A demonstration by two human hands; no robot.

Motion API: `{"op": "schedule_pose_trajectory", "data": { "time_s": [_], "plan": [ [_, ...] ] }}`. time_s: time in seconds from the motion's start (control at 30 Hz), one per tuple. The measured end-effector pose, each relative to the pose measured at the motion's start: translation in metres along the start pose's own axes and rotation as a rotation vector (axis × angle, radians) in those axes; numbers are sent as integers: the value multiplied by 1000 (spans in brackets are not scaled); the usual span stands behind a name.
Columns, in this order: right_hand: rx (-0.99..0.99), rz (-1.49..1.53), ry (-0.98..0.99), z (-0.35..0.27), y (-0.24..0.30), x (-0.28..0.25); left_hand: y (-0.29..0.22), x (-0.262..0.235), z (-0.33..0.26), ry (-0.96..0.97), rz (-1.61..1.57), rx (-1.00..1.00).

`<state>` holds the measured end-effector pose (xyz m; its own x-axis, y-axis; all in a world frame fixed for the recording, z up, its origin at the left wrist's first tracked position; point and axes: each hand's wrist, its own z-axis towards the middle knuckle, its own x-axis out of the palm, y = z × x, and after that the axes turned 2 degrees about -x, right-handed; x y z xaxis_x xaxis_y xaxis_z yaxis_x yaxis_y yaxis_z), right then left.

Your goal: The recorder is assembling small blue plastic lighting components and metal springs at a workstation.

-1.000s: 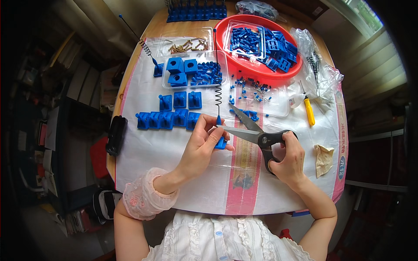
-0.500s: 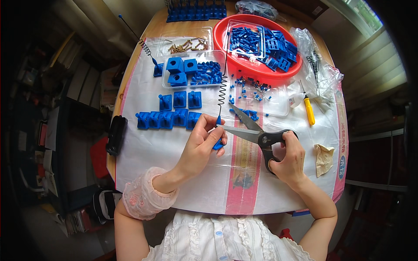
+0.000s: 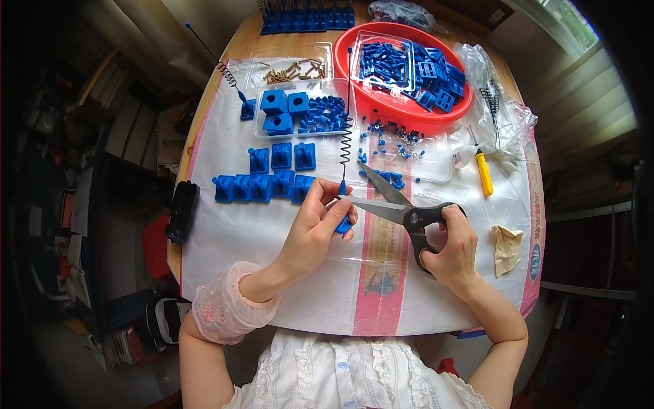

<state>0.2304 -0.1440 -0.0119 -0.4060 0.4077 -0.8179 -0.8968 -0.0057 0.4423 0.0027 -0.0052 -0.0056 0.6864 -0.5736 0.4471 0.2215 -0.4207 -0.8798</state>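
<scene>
My left hand (image 3: 315,221) is closed around a blue plastic piece (image 3: 343,187) from which a black coiled wire (image 3: 345,140) rises, with a straight end above the coil. A blue base (image 3: 344,225) shows beneath its fingers. In my right hand (image 3: 453,255) are black-handled scissors (image 3: 413,218), their blades spread apart. The lower blade reaches the left fingertips, close to the blue piece; whether it touches cannot be made out. The other blade points away over small blue parts (image 3: 394,180). Several blue bases with upright posts (image 3: 281,184) stand just beyond the left hand.
A red basin (image 3: 463,102) at the back holds blue parts. Clear plastic boxes (image 3: 259,129) contain blue blocks and brass screws (image 3: 296,71). At right lie a yellow-handled screwdriver (image 3: 484,174), a plastic bag of wires (image 3: 504,129) and a beige scrap (image 3: 507,251). A black case (image 3: 182,211) sits at the left edge.
The coiled wire has tilted slightly to the left at its top, and the blue base under my left fingers has turned a little. The scissors and my right hand look unmoved.
</scene>
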Motion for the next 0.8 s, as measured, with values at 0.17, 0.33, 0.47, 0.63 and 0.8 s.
{"op": "schedule_pose_trajectory", "data": {
  "time_s": [0.17,0.33,0.47,0.63,0.8],
  "plan": [
    [15,4,0,0,1,0,-3,-2,-1,17,4,-45],
    [5,7,-11,-1,-1,2,-3,0,0,4,-4,-34],
    [8,0,5,-1,-1,1,-2,1,0,-18,-10,-13],
    [8,7,0,0,1,0,-3,-3,0,5,5,-41],
    [4,9,-9,0,2,0,-6,-2,-1,-5,25,-58]
  ]
}}
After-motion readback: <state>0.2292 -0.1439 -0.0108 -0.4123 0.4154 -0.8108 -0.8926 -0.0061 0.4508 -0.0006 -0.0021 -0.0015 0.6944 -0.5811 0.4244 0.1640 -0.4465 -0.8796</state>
